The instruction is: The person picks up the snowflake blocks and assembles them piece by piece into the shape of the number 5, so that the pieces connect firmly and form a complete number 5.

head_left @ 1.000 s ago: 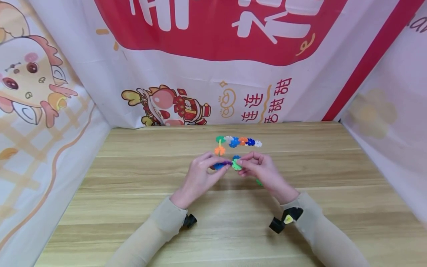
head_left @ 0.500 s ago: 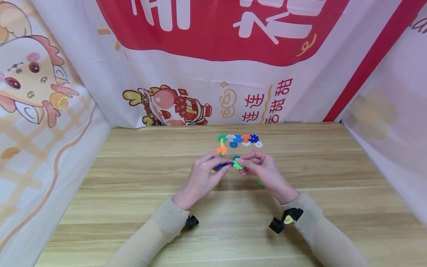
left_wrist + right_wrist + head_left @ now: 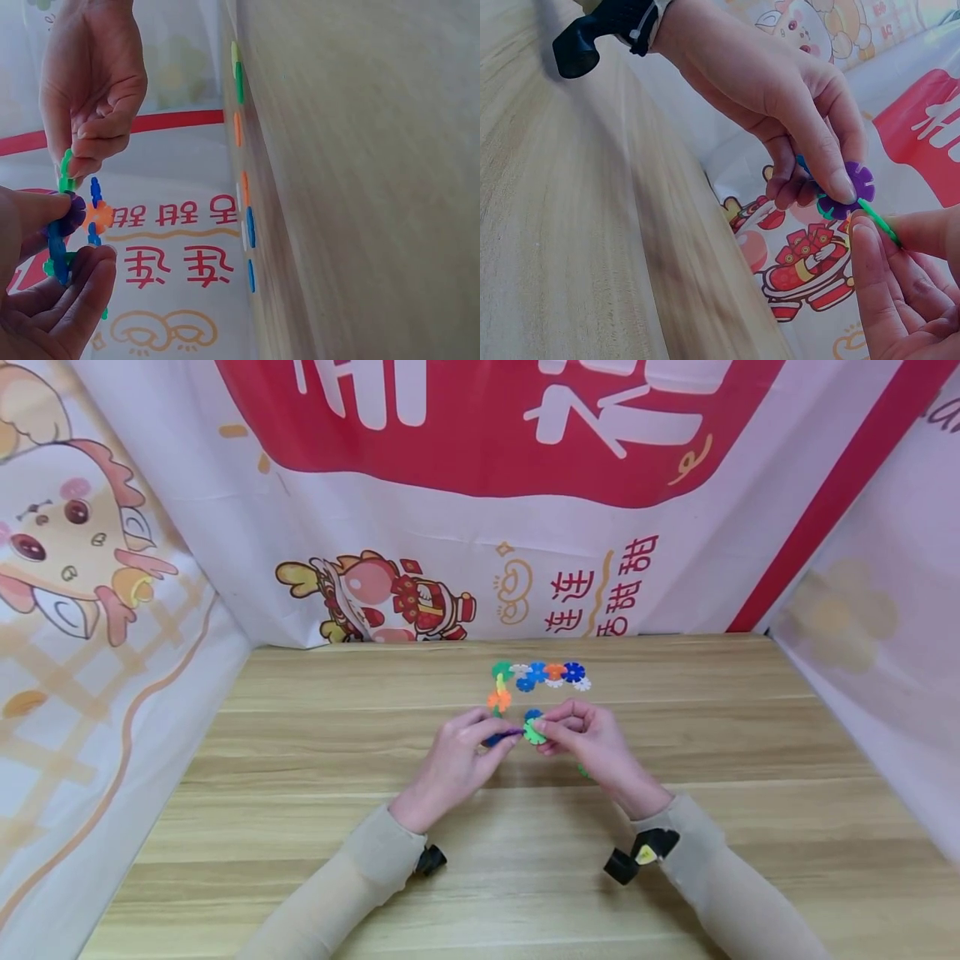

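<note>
Plastic snowflake discs with notched rims are joined edge to edge. My left hand [image 3: 461, 756] pinches a purple disc [image 3: 861, 180] between thumb and fingers. A blue disc [image 3: 57, 251] and a green one sit joined below it at the left fingers. Opposite, my right hand [image 3: 592, 743] pinches a light green disc [image 3: 535, 732], whose edge meets the purple disc's edge in the right wrist view. How deep the notches sit in each other I cannot tell. An orange disc [image 3: 498, 699] and a yellow one stand just beyond the left fingers, partly hidden by them.
Beyond the hands, a row holds a green disc [image 3: 502, 671], an orange disc [image 3: 554, 671] and a dark blue disc [image 3: 573, 672]. Another green disc [image 3: 582, 770] lies under the right wrist. The wooden table [image 3: 300, 735] ends at a printed cloth [image 3: 480, 568].
Both hands keep their grips on the purple and light green discs and stay close together. The far row of discs has shifted slightly right in view.
</note>
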The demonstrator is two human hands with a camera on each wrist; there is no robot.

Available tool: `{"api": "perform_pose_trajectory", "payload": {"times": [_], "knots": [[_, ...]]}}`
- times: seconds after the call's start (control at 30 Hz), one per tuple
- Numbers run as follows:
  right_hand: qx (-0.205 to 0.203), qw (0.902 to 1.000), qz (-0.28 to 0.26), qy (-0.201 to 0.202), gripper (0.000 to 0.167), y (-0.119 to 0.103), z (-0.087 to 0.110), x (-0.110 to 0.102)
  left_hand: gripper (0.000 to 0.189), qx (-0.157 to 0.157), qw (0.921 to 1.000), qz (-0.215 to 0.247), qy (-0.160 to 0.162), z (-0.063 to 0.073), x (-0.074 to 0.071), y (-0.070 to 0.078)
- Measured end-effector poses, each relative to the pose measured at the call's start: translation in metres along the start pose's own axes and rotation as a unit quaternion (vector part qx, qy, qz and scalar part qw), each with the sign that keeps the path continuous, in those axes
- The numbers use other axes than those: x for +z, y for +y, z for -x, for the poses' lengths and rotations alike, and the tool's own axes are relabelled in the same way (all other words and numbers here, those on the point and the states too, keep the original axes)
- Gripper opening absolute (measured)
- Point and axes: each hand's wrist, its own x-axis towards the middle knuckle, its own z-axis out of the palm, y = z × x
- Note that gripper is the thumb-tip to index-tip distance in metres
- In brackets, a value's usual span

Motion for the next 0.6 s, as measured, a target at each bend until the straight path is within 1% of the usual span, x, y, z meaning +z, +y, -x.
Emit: {"api": "perform_pose_trajectory", "payload": {"times": [0.33,0.47,0.6], "knots": [[-0.008,1.0000,0.001,0.004,0.022,-0.0010,-0.0005,0.0019,0.011,-0.010,0.9999,-0.002,-0.003,-0.0002,0.0004,-0.0005],[-0.008,0.9998,0.015,0.006,0.020,-0.0017,0.0005,0.0024,0.011,-0.009,0.9999,-0.006,-0.005,-0.0001,0.0021,-0.0009],[-0.014,0.9994,0.030,0.003,0.018,-0.0010,0.0002,0.0035,0.012,-0.025,0.9996,-0.003,-0.013,-0.0002,0.0030,-0.0004]]}}
